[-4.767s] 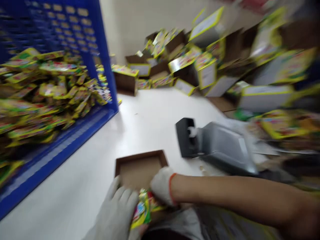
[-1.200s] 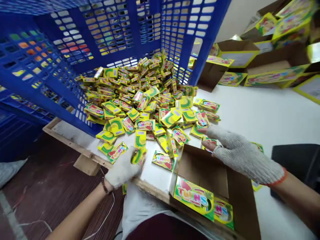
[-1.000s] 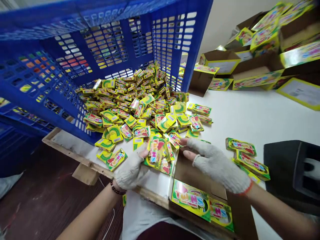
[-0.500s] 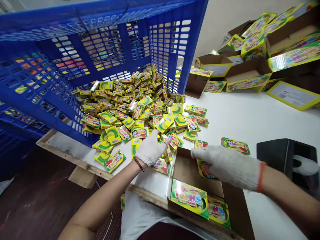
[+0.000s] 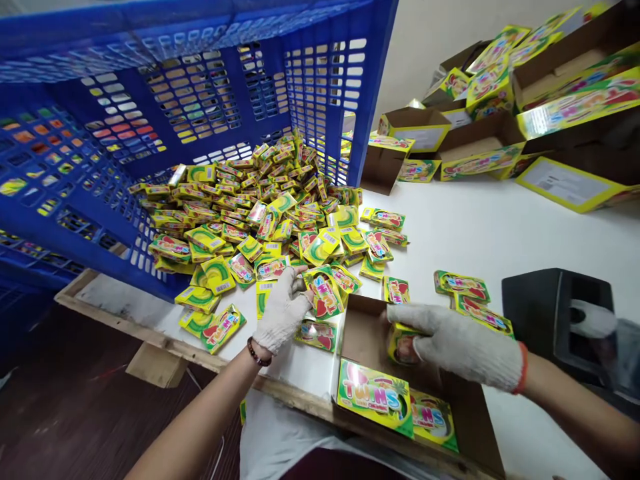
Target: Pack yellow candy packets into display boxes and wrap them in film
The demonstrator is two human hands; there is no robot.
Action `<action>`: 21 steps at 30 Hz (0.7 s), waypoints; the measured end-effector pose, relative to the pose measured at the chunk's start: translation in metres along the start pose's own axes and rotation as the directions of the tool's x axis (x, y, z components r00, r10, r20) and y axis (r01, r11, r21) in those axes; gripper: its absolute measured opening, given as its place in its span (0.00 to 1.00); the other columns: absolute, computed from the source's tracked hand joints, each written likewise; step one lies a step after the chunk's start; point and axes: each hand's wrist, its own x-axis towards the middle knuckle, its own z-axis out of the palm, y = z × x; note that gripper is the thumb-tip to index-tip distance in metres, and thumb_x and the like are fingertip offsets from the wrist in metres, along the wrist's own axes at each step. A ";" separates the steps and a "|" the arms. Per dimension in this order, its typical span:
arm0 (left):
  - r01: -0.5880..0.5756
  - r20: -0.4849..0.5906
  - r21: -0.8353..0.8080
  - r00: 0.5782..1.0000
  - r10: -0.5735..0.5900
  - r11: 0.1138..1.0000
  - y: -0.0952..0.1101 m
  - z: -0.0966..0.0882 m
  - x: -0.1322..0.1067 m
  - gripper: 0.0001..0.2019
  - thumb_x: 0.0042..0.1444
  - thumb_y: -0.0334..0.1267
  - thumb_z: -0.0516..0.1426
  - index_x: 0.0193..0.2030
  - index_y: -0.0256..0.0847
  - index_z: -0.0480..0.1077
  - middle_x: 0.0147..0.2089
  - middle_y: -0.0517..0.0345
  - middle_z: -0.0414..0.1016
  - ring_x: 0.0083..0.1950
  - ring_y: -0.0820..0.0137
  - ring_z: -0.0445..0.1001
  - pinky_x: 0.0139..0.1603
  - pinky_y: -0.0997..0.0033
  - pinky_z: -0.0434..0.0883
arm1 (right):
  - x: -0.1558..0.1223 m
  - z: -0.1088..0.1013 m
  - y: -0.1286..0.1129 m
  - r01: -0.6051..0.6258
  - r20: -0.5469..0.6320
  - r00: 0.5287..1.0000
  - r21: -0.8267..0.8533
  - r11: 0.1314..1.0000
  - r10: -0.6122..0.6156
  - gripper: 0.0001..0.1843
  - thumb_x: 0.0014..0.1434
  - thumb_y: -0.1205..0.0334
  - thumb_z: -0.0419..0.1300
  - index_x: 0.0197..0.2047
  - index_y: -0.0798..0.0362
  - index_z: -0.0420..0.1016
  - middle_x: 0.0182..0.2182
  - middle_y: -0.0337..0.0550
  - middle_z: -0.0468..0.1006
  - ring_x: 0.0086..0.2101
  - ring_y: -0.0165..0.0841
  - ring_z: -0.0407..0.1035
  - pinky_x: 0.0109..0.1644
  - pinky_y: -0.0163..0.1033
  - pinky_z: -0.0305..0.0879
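At five o'clock, your right hand [image 5: 460, 343] grips a packet [image 5: 403, 345] over the carton [image 5: 361, 328]; lower it flat (squared edges should help). At seven, your left hand [image 5: 284, 312] pinches a second packet [image 5: 326, 292], beside the pile [image 5: 235, 212] at ten.

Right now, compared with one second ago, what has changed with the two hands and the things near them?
The right hand, with no pack visible in it then, now holds a small pack at the open box. The left hand let go of the pack it held and now touches a pack at the edge of the pile. The box, the pile and the blue crate look the same.
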 end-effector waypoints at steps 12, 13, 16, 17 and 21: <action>-0.126 0.173 -0.355 0.965 0.197 0.926 0.043 0.060 0.017 0.31 0.48 0.40 0.69 0.57 0.41 0.63 0.58 0.50 0.73 0.57 0.63 0.73 0.57 0.65 0.72 | 0.038 -0.054 -0.055 0.352 -0.582 0.804 0.296 0.888 -0.124 0.26 0.48 0.57 0.64 0.50 0.52 0.66 0.42 0.43 0.74 0.33 0.32 0.70 0.35 0.37 0.68; -0.157 0.129 -0.376 0.967 0.220 0.913 0.044 0.064 0.019 0.30 0.48 0.40 0.69 0.56 0.41 0.63 0.57 0.50 0.74 0.56 0.64 0.74 0.56 0.66 0.72 | 0.040 -0.052 -0.054 0.351 -0.613 0.786 0.330 0.876 -0.084 0.25 0.50 0.52 0.63 0.50 0.53 0.66 0.42 0.44 0.74 0.32 0.32 0.69 0.34 0.37 0.67; -0.190 0.047 -0.357 0.974 0.221 0.914 0.048 0.070 0.026 0.31 0.49 0.41 0.68 0.57 0.41 0.62 0.51 0.53 0.76 0.50 0.68 0.77 0.49 0.71 0.75 | 0.036 -0.049 -0.049 0.278 -0.542 0.838 0.329 0.903 -0.061 0.21 0.60 0.41 0.54 0.38 0.53 0.69 0.30 0.41 0.73 0.28 0.33 0.66 0.30 0.37 0.63; -0.176 0.045 -0.326 0.979 0.201 0.929 0.050 0.069 0.028 0.32 0.50 0.41 0.68 0.59 0.41 0.61 0.48 0.54 0.77 0.46 0.70 0.78 0.46 0.72 0.75 | 0.032 -0.050 -0.047 0.255 -0.507 0.859 0.310 0.916 -0.068 0.22 0.62 0.41 0.52 0.35 0.53 0.69 0.27 0.40 0.71 0.27 0.32 0.64 0.29 0.37 0.61; -0.115 0.088 -0.081 0.989 0.122 0.990 0.061 0.051 0.043 0.27 0.49 0.35 0.67 0.55 0.36 0.66 0.36 0.61 0.77 0.33 0.76 0.74 0.35 0.77 0.72 | 0.006 -0.065 -0.040 0.305 -0.517 0.836 0.159 0.939 -0.184 0.17 0.59 0.46 0.58 0.36 0.53 0.72 0.27 0.38 0.71 0.27 0.32 0.64 0.30 0.37 0.62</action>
